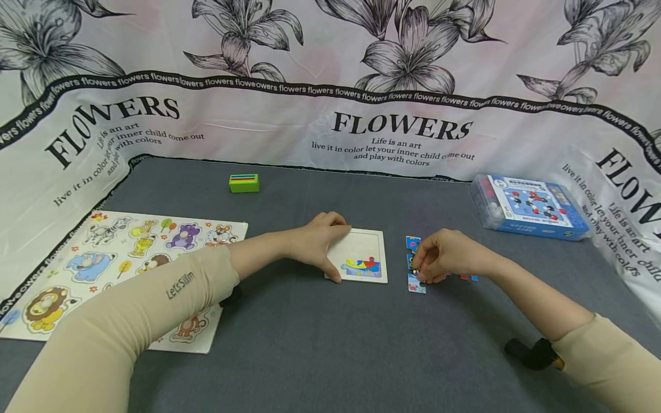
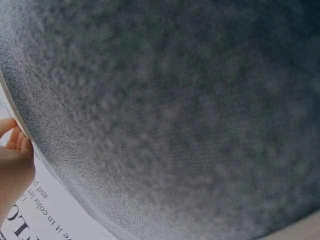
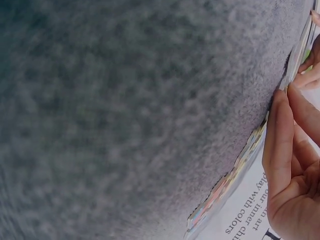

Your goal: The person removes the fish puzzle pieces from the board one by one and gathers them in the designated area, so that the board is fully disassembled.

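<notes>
A small square puzzle board (image 1: 361,252) with a pale rim lies on the table, with a few coloured pieces (image 1: 361,267) set along its lower part. My left hand (image 1: 317,244) holds the board by its left side, thumb at the lower corner and fingers at the upper edge. To the right, a column of small blue puzzle pieces (image 1: 416,284) lies on the cloth. My right hand (image 1: 446,255) pinches a puzzle piece there between thumb and fingertips, mostly covering it. More pieces (image 1: 467,277) show partly from beneath that hand.
A large animal picture board (image 1: 116,269) lies at left under my left forearm. Behind it sits a green block-shaped box (image 1: 244,183). At the back right is a blue clear-lidded case (image 1: 534,206). A flower-printed curtain (image 1: 392,137) borders the grey table's back.
</notes>
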### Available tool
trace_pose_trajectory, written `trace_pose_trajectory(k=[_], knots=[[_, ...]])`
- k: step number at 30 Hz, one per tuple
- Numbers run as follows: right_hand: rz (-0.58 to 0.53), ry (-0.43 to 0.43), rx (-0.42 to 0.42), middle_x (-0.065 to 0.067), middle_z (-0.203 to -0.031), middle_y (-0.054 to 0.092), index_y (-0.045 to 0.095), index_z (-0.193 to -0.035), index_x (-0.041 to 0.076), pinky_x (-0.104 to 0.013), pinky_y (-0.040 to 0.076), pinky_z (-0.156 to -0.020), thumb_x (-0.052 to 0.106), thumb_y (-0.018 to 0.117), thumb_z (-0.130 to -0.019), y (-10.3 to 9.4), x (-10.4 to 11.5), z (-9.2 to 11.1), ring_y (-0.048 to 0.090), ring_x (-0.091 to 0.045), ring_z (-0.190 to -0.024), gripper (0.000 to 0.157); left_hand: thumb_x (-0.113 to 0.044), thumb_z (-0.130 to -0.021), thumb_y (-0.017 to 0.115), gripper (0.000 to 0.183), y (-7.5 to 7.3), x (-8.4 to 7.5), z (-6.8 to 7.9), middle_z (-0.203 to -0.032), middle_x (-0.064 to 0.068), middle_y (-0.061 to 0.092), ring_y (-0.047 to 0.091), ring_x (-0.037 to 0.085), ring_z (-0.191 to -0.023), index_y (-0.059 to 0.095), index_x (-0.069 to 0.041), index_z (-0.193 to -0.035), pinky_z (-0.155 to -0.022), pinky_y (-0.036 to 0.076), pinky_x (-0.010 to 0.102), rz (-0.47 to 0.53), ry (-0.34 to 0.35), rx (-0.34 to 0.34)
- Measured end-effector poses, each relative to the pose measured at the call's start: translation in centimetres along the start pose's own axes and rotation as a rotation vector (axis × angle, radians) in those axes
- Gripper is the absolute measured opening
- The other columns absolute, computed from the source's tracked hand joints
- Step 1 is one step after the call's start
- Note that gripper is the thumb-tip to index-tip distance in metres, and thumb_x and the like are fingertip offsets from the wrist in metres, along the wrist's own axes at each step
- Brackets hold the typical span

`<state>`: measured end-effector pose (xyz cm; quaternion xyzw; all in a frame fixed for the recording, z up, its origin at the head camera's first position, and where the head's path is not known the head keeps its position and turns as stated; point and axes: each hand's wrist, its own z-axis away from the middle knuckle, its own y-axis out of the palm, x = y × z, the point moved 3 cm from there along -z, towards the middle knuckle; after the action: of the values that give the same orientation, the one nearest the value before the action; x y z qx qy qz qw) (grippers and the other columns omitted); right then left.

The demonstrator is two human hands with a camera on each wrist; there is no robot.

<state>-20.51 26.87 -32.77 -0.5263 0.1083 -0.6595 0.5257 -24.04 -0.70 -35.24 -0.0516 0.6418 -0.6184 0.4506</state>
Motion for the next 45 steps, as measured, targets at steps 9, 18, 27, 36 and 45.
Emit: trace_pose_trajectory(k=[9,18,27,36,45], knots=[[0.011,-0.059,-0.045,-0.003,-0.074,0.073,0.072,-0.093,0.013,-0.033,0.057,-0.062,0.018,0.077,-0.084,-0.8,0.7,-0.2,0.068,-0.018,-0.067,0.012,-0.045,-0.069,0.088,0.109,-0.1,0.2,0.0,-0.15,0.01,0.031,0.028,0.025,-0.134,0.032,-0.007,-0.154,-0.114,0.034,0.041,-0.007,-0.003,0.0],[0.04,-0.125,-0.078,-0.004,-0.077,0.065,0.071,-0.098,0.011,-0.032,0.054,-0.063,0.021,0.076,-0.086,-0.7,3.0,-1.4,0.061,-0.017,-0.068,0.017,-0.045,-0.069,0.088,0.11,-0.1,0.2,0.0,-0.15,0.011,0.031,0.029,0.026,-0.134,0.031,-0.007,-0.154,-0.113,0.034,0.041,-0.002,-0.002,0.001],[0.047,-0.18,-0.044,-0.002,-0.078,0.06,0.069,-0.1,0.012,-0.029,0.051,-0.062,0.013,0.075,-0.085,0.9,5.3,-3.4,0.056,-0.015,-0.068,0.015,-0.045,-0.07,0.087,0.108,0.0,0.1,-0.1,-0.15,0.01,0.031,0.029,0.026,-0.135,0.031,-0.007,-0.154,-0.114,0.033,0.041,-0.007,-0.01,0.006],[0.06,-0.245,0.0,0.0,-0.079,0.067,0.069,-0.099,0.013,-0.025,0.047,-0.061,0.012,0.079,-0.08,2.4,7.4,-4.6,0.058,-0.013,-0.069,0.021,-0.045,-0.07,0.088,0.107,0.0,0.1,0.0,-0.149,0.01,0.031,0.029,0.026,-0.132,0.032,-0.007,-0.154,-0.111,0.034,0.04,-0.005,0.004,0.006],[0.079,-0.278,0.022,0.0,-0.081,0.065,0.07,-0.098,0.014,-0.027,0.05,-0.068,0.014,0.083,-0.077,3.5,7.9,-5.3,0.059,-0.011,-0.072,0.025,-0.045,-0.07,0.087,0.107,0.0,0.0,0.0,-0.148,0.011,0.032,0.03,0.026,-0.131,0.032,-0.008,-0.154,-0.107,0.036,0.039,-0.012,0.012,0.009]])
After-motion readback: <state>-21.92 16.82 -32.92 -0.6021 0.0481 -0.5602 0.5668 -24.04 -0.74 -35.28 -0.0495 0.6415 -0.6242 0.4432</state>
